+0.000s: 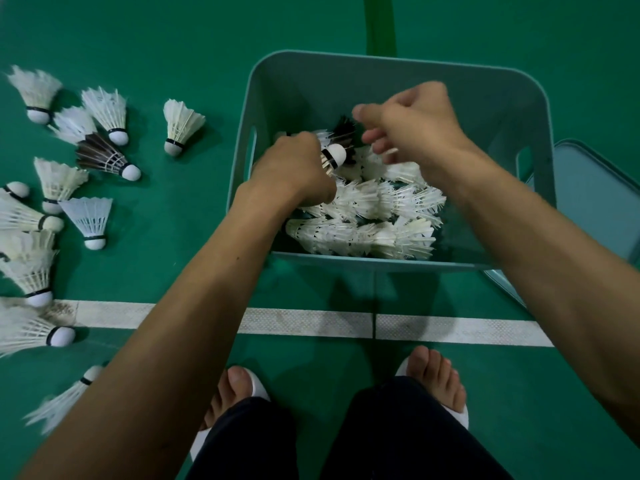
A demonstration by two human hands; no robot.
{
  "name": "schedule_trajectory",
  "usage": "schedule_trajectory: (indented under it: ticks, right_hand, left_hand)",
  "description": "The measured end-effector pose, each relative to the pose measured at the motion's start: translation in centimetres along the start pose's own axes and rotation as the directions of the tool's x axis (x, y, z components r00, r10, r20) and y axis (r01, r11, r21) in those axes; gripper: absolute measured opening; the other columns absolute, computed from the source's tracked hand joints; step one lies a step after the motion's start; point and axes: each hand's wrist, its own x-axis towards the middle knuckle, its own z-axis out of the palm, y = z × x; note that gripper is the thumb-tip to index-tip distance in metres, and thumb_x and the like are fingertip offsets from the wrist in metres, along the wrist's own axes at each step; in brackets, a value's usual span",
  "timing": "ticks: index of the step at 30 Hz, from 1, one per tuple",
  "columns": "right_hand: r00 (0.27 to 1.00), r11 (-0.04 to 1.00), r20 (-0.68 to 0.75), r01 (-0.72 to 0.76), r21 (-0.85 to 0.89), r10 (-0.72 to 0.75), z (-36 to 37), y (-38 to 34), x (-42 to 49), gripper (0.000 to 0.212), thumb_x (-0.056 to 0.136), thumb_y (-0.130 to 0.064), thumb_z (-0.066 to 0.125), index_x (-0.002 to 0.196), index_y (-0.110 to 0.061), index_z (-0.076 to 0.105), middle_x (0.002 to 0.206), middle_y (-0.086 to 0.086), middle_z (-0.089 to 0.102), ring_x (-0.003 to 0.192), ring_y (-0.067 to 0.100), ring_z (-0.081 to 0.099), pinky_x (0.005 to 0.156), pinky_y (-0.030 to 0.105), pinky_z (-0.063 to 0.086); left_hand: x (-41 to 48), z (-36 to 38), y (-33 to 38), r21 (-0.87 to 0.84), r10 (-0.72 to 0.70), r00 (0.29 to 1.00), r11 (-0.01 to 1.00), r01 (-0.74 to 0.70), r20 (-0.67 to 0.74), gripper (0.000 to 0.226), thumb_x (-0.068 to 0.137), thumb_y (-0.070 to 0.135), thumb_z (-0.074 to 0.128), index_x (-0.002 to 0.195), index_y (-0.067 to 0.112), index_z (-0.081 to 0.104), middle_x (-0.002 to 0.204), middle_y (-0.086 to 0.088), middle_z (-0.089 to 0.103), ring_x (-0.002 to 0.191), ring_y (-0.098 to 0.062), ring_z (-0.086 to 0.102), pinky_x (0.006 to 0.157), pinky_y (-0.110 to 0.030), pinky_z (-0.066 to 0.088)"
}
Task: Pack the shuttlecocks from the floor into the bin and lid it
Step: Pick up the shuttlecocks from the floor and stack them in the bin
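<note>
A teal plastic bin (349,263) stands on the green floor and holds several white shuttlecocks (367,216) lying in rows. My left hand (294,168) is inside the bin and grips a shuttlecock (334,157) whose white cork points right. My right hand (412,123) hovers over the bin with fingers loosely curled and blurred; it holds nothing that I can see. A black-feathered shuttlecock (344,129) lies in the bin under it. Several loose shuttlecocks (104,157) lie on the floor to the left. The teal lid (595,202) lies flat to the right of the bin.
A white court line (311,322) runs across the floor in front of the bin. My two feet in white slippers (433,386) stand just behind the line. A green stripe (381,26) runs away beyond the bin.
</note>
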Motion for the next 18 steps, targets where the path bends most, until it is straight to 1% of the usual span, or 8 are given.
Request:
schedule_trajectory:
  ticks: [2,3,6,9,12,15,17,18]
  right_hand:
    - [0.973,0.999,0.227,0.042,-0.027,-0.035,-0.9,-0.3,-1.7,0.033,0.083,-0.033,0.083,0.094,-0.003,0.077,0.083,0.010,0.079,0.063,0.012,0.063,0.054,0.027,0.051]
    - [0.956,0.994,0.284,0.091,-0.053,-0.073,-1.1,-0.2,-2.1,0.028,0.083,-0.028,0.083,0.092,-0.002,0.078,0.085,0.013,0.079,0.066,0.013,0.063,0.053,0.027,0.050]
    - [0.957,0.982,0.235,0.186,-0.044,-0.170,-1.2,0.5,-2.0,0.017,0.080,-0.015,0.086,0.090,-0.004,0.078,0.081,0.011,0.075,0.068,0.016,0.063,0.053,0.027,0.050]
    - [0.947,0.973,0.223,0.230,0.029,-0.230,-1.8,0.8,-1.8,0.036,0.078,-0.016,0.088,0.110,-0.009,0.074,0.089,0.005,0.077,0.070,0.010,0.068,0.056,0.026,0.054]
    - [0.916,0.943,0.232,0.331,0.021,-0.326,-1.9,1.0,-1.9,0.032,0.080,-0.011,0.086,0.109,-0.008,0.073,0.086,0.004,0.075,0.071,0.010,0.070,0.058,0.028,0.059]
    - [0.972,0.965,0.105,0.188,0.182,-0.210,-1.7,1.2,-1.8,0.028,0.083,-0.014,0.084,0.104,-0.004,0.068,0.087,0.008,0.073,0.066,0.014,0.070,0.055,0.029,0.059]
    - [0.999,0.979,0.050,-0.029,0.202,0.019,-1.8,1.4,-1.8,0.034,0.090,-0.032,0.077,0.104,-0.004,0.064,0.092,0.011,0.073,0.068,0.018,0.069,0.061,0.034,0.062]
    - [0.985,0.973,0.100,-0.158,0.166,0.143,-1.9,1.6,-1.9,0.038,0.095,-0.039,0.069,0.104,-0.003,0.065,0.092,0.012,0.074,0.067,0.020,0.068,0.063,0.036,0.061]
  left_hand:
    - [-0.1,-0.1,0.4,-0.030,0.011,1.000,1.000,-0.010,0.010,0.042,0.071,0.024,0.086,0.094,0.018,0.052,0.098,-0.007,0.059,0.081,-0.024,0.059,0.064,-0.031,0.043]
    - [-0.2,-0.1,0.6,-0.041,0.020,0.999,0.999,-0.019,0.026,0.046,0.069,0.026,0.089,0.095,0.017,0.052,0.097,-0.006,0.059,0.083,-0.024,0.058,0.065,-0.031,0.043]
    - [-0.5,0.0,1.1,-0.114,0.048,0.999,0.992,-0.048,0.002,0.046,0.065,0.025,0.093,0.098,0.015,0.062,0.093,-0.004,0.065,0.088,-0.026,0.062,0.067,-0.034,0.045]
    - [-0.7,0.0,1.3,-0.170,0.091,0.992,0.980,-0.103,-0.082,0.040,0.063,0.024,0.090,0.095,0.020,0.066,0.087,0.003,0.068,0.086,-0.024,0.065,0.068,-0.033,0.048]
    - [-0.4,-0.1,1.6,-0.207,0.119,0.993,0.971,-0.117,-0.004,0.042,0.066,0.028,0.089,0.100,0.017,0.068,0.092,0.001,0.070,0.083,-0.020,0.065,0.067,-0.031,0.048]
    - [-0.5,-0.4,2.2,-0.460,0.133,0.989,0.884,-0.086,0.070,0.024,0.087,0.028,0.076,0.102,0.011,0.071,0.086,-0.003,0.072,0.068,-0.013,0.062,0.059,-0.025,0.046]
    - [-0.6,-0.5,2.8,-0.679,0.060,0.994,0.734,0.019,0.093,0.025,0.099,0.035,0.064,0.106,0.011,0.068,0.088,-0.004,0.072,0.069,-0.012,0.063,0.060,-0.025,0.047]
    - [-0.6,-0.5,3.2,-0.755,0.009,0.995,0.652,0.066,0.095,0.029,0.102,0.039,0.058,0.108,0.013,0.066,0.090,-0.003,0.072,0.072,-0.013,0.064,0.064,-0.026,0.048]
